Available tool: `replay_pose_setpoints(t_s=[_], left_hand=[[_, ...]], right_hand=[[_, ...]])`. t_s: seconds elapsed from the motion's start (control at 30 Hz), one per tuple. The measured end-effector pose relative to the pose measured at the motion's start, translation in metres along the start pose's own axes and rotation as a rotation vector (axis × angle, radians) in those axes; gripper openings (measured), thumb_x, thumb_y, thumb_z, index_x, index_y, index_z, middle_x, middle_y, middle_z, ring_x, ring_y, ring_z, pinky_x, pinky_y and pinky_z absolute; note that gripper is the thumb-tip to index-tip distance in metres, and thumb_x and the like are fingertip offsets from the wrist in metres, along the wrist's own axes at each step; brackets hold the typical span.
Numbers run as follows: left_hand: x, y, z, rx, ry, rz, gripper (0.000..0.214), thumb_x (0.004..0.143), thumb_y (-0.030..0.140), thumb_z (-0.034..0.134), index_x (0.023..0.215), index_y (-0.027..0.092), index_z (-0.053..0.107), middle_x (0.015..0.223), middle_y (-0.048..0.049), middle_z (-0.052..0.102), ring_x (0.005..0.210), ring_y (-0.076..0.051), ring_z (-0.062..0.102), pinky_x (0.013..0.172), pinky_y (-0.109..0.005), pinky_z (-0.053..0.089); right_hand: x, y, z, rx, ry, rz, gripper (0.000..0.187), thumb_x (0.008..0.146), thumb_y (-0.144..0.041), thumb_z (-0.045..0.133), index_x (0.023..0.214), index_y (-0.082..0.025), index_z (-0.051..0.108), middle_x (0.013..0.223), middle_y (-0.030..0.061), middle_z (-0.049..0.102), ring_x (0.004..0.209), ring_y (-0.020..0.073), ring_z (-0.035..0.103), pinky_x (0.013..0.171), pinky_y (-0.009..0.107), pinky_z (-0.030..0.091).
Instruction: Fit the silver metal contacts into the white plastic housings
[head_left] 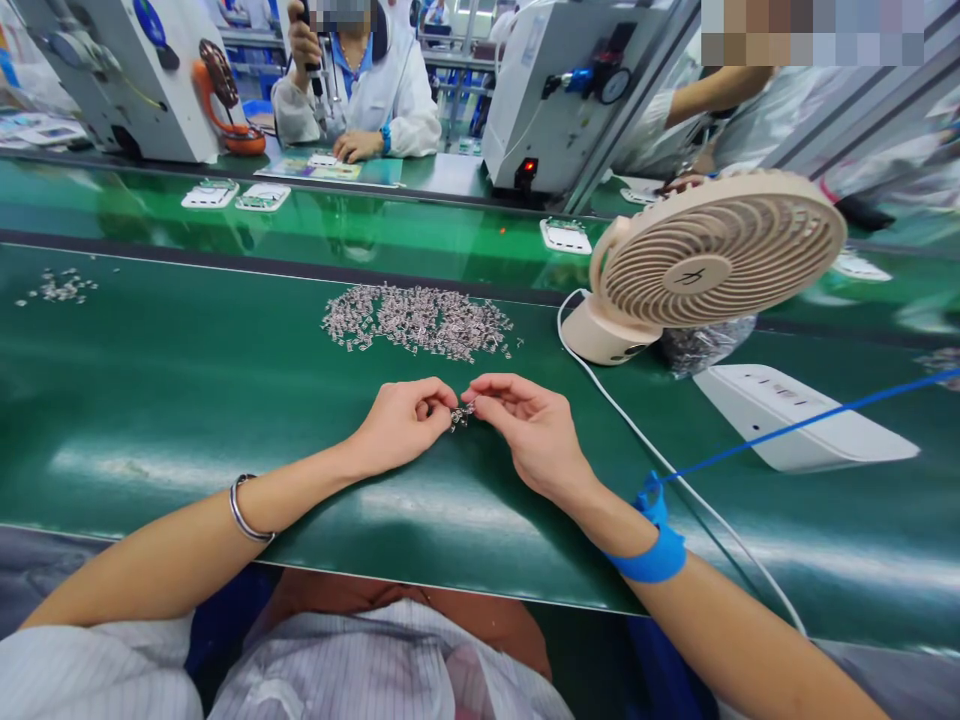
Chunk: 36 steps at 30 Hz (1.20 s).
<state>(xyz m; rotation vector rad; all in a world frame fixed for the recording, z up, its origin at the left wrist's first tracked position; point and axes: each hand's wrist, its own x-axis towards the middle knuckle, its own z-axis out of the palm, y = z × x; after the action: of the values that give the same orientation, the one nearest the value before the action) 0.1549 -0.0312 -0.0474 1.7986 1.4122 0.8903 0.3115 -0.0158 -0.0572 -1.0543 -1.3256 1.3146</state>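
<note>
My left hand (401, 420) and my right hand (529, 425) meet over the green mat (165, 400), fingertips pinched together on a small silvery metal part (461, 414). Both hands rest on the mat. Just beyond them lies a pile of several similar small metal parts (420, 320). A silver bangle (244, 510) is on my left wrist, and a blue wrist strap (652, 545) with a blue cord is on my right.
A beige desk fan (705, 260) stands at right with its white cable (637, 430) crossing the mat. A white power strip (802, 415) lies beyond. A smaller heap of parts (60, 288) is far left. Across the green conveyor (337, 230), other people work beside white machines (127, 70).
</note>
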Motion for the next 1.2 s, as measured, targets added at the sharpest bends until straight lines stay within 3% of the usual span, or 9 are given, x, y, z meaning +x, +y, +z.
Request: replay_pose_setpoints(t_s=[0.13, 0.33, 0.57, 0.77, 0.87, 1.03, 1.13, 1.2], left_hand=[[-0.002, 0.003, 0.000, 0.037, 0.069, 0.066, 0.012, 0.072, 0.013, 0.048, 0.070, 0.017, 0.059, 0.051, 0.0083, 0.046, 0.046, -0.005, 0.036, 0.049, -0.019, 0.032], [-0.006, 0.004, 0.003, 0.101, 0.178, 0.189, 0.010, 0.074, 0.014, 0.048, 0.067, 0.018, 0.053, 0.059, 0.0061, 0.050, 0.053, -0.006, 0.041, 0.054, -0.019, 0.036], [-0.008, 0.002, 0.004, 0.166, 0.250, 0.275, 0.011, 0.077, 0.016, 0.047, 0.066, 0.019, 0.049, 0.065, 0.0038, 0.053, 0.057, -0.007, 0.044, 0.056, -0.020, 0.038], [-0.009, 0.002, 0.006, 0.189, 0.221, 0.318, 0.010, 0.076, 0.013, 0.046, 0.075, 0.018, 0.054, 0.064, 0.0037, 0.051, 0.056, -0.008, 0.045, 0.055, -0.020, 0.038], [-0.009, 0.001, 0.006, 0.196, 0.187, 0.322, 0.019, 0.076, 0.011, 0.044, 0.087, 0.017, 0.059, 0.064, 0.0039, 0.052, 0.053, -0.007, 0.044, 0.053, -0.020, 0.038], [-0.006, 0.000, 0.004, 0.220, 0.146, 0.303, 0.016, 0.077, 0.011, 0.045, 0.076, 0.017, 0.060, 0.062, 0.0038, 0.053, 0.050, -0.007, 0.042, 0.052, -0.019, 0.037], [-0.005, 0.000, 0.002, 0.236, 0.118, 0.310, 0.014, 0.076, 0.010, 0.046, 0.073, 0.017, 0.058, 0.061, 0.0039, 0.053, 0.051, -0.007, 0.043, 0.052, -0.019, 0.037], [-0.005, 0.000, 0.002, 0.245, 0.104, 0.326, 0.014, 0.076, 0.009, 0.046, 0.072, 0.016, 0.057, 0.060, 0.0044, 0.052, 0.051, -0.007, 0.043, 0.051, -0.019, 0.037]], right_hand=[[-0.001, -0.004, 0.001, 0.027, -0.014, 0.054, 0.020, 0.063, -0.028, 0.071, 0.078, -0.018, 0.063, 0.076, 0.0010, 0.065, 0.073, 0.0137, 0.061, 0.071, 0.030, 0.048], [-0.001, -0.014, 0.003, 0.149, -0.142, 0.361, 0.035, 0.052, -0.033, 0.078, 0.079, -0.016, 0.064, 0.063, -0.0028, 0.059, 0.054, 0.0068, 0.049, 0.052, 0.023, 0.040], [0.000, -0.010, 0.005, 0.092, -0.190, 0.303, 0.030, 0.051, -0.034, 0.078, 0.069, -0.016, 0.062, 0.060, -0.0035, 0.054, 0.053, 0.0065, 0.043, 0.048, 0.022, 0.032], [-0.003, -0.001, 0.004, -0.170, -0.142, -0.001, 0.017, 0.068, -0.033, 0.065, 0.067, -0.018, 0.057, 0.062, -0.0025, 0.053, 0.055, 0.0088, 0.045, 0.053, 0.024, 0.037], [-0.006, 0.001, 0.002, -0.485, -0.131, -0.298, 0.009, 0.078, -0.022, 0.055, 0.071, -0.018, 0.058, 0.062, -0.0015, 0.053, 0.054, 0.0096, 0.045, 0.053, 0.025, 0.037], [-0.005, 0.003, 0.000, -0.897, -0.071, -0.832, 0.016, 0.084, -0.010, 0.046, 0.074, -0.017, 0.055, 0.071, 0.0034, 0.059, 0.064, 0.0125, 0.051, 0.061, 0.026, 0.041], [-0.003, 0.006, -0.001, -1.044, -0.076, -0.975, 0.019, 0.084, -0.008, 0.043, 0.072, -0.017, 0.054, 0.073, 0.0063, 0.061, 0.064, 0.0139, 0.052, 0.059, 0.028, 0.040], [-0.003, 0.007, -0.001, -1.033, -0.102, -0.974, 0.020, 0.083, -0.008, 0.042, 0.068, -0.017, 0.052, 0.071, 0.0066, 0.061, 0.063, 0.0142, 0.052, 0.058, 0.028, 0.039]])
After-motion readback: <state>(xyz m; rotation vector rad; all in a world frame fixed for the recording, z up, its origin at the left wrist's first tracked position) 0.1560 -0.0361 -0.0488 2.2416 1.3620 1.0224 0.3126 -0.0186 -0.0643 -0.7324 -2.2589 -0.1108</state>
